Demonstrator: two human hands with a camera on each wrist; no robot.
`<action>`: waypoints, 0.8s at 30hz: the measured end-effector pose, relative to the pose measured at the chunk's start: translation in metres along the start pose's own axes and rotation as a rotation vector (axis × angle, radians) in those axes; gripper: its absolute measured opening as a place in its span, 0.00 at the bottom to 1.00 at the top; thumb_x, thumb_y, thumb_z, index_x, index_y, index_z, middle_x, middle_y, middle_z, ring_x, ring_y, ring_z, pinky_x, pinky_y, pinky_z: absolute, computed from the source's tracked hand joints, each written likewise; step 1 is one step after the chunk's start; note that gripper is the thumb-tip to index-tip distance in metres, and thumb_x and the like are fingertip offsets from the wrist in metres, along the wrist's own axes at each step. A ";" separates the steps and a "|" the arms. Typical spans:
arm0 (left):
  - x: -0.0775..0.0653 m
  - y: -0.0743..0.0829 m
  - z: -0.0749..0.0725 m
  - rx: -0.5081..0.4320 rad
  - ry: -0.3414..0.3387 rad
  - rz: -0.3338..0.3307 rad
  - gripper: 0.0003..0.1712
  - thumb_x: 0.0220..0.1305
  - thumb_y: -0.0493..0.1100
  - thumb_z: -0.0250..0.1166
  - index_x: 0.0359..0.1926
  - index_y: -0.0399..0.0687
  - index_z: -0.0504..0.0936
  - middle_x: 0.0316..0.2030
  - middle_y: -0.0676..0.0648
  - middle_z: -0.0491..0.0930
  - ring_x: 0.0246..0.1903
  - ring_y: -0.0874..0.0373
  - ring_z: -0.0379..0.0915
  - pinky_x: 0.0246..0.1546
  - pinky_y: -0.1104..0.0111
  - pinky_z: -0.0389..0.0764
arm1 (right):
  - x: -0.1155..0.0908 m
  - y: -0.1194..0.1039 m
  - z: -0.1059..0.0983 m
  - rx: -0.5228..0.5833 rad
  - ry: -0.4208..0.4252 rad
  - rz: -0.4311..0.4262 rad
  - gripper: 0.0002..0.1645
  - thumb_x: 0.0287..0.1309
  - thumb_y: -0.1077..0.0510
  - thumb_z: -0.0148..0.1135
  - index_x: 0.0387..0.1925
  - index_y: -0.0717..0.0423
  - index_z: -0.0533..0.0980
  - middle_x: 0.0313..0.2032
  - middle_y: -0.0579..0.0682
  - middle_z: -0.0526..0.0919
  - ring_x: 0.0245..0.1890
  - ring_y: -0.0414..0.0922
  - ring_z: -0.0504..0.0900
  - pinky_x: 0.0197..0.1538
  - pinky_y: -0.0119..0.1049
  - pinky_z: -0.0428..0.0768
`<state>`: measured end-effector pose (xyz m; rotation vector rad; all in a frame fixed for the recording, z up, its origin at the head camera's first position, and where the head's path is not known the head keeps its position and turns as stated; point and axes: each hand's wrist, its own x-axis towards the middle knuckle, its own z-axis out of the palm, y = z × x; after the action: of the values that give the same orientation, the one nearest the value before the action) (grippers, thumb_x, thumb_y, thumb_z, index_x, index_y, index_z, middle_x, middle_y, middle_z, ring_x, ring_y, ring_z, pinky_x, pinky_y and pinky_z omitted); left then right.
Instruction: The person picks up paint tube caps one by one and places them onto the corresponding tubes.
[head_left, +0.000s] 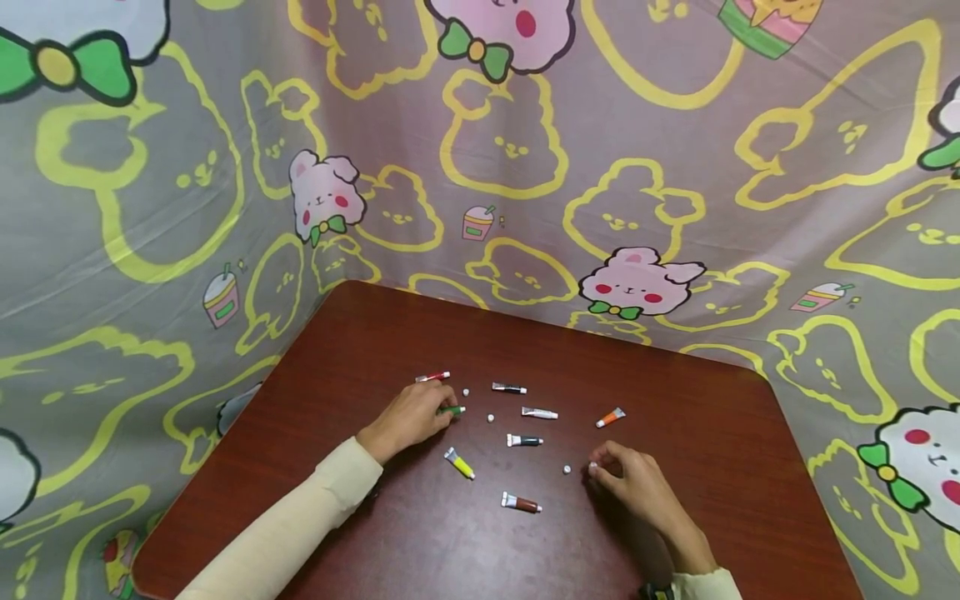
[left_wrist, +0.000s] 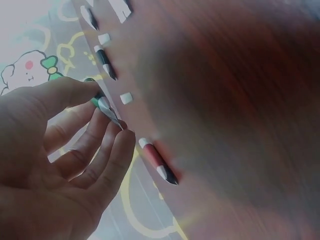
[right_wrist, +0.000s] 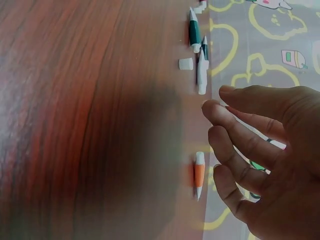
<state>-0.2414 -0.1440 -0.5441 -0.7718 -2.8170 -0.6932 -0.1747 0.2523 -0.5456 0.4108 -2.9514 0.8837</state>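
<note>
My left hand (head_left: 416, 412) pinches a small green paint tube (head_left: 452, 410) by its body, its white end pointing right. In the left wrist view that green tube (left_wrist: 102, 103) sits between thumb and fingers. Just beyond this hand lies a red tube (head_left: 433, 377). At the right, my right hand (head_left: 637, 483) brings thumb and index together around a small white cap (head_left: 592, 466), mostly covered by the fingertips and hidden in the right wrist view. Another white cap (head_left: 567, 470) lies just left of those fingertips. An orange tube (head_left: 611, 417) rests farther back.
Between the hands lie a black tube (head_left: 509, 388), a silver-white tube (head_left: 539, 412), a dark green tube (head_left: 524, 440), a yellow tube (head_left: 460, 463) and a brown tube (head_left: 521, 502). White caps (head_left: 491, 418) lie near the left hand. A patterned curtain (head_left: 510, 167) borders the brown table (head_left: 360, 333).
</note>
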 end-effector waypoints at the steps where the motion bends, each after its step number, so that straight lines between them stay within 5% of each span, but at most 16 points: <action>1: 0.000 0.001 0.000 -0.004 0.000 0.003 0.05 0.65 0.37 0.76 0.39 0.48 0.88 0.37 0.51 0.88 0.39 0.56 0.84 0.43 0.59 0.85 | 0.000 -0.001 0.000 0.008 0.003 -0.002 0.07 0.64 0.60 0.78 0.37 0.46 0.85 0.34 0.35 0.89 0.38 0.37 0.87 0.46 0.40 0.85; 24: 0.006 0.037 0.003 -0.065 -0.052 0.081 0.05 0.67 0.38 0.75 0.42 0.47 0.88 0.39 0.48 0.86 0.38 0.59 0.80 0.42 0.64 0.82 | 0.009 -0.014 0.009 0.102 0.033 -0.039 0.09 0.63 0.60 0.78 0.36 0.44 0.85 0.31 0.34 0.86 0.34 0.31 0.82 0.44 0.36 0.84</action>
<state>-0.2276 -0.1111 -0.5308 -0.9218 -2.8032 -0.7654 -0.1797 0.2334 -0.5448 0.4520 -2.8672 1.0290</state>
